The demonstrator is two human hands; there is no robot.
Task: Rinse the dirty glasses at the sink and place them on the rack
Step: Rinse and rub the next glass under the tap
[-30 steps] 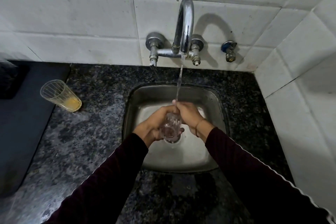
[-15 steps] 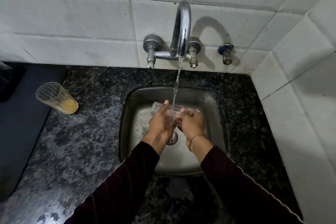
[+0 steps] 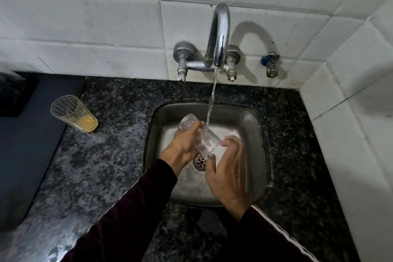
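steel sink (image 3: 258,134) set in a dark speckled counter (image 3: 102,161), white tiled wall behind and to the right. tap (image 3: 220,34) on the back wall, running; thin stream (image 3: 211,100) falls onto a clear glass (image 3: 198,134) held over the basin.

glass lies tilted, one end up and to the left, other end down toward the drain (image 3: 200,161). which end is the mouth is hard to tell through the water and glare.

left hand (image 3: 185,147) curled round the upper part of the glass, thumb and fingers wrapped on it; the glass's middle is partly hidden behind them. right hand (image 3: 228,170) beside the lower end, fingers spread and loosely bent, thumb tip at the glass's bottom edge; cannot say for sure whether it touches or only sits just beside. not gripping, as far as shows.

both forearms in dark sleeves, cut off at the bottom edge; white piping on the right sleeve.

second glass (image 3: 73,114) stands on the counter well to the left of the sink, ribbed, orange residue in the bottom. it sits at the edge of a dark mat or tray (image 3: 27,155); left side of that is cut off and too dim to identify. small blue-capped valve (image 3: 270,64) on the wall right of the tap. drain partly hidden by the glass and hands.
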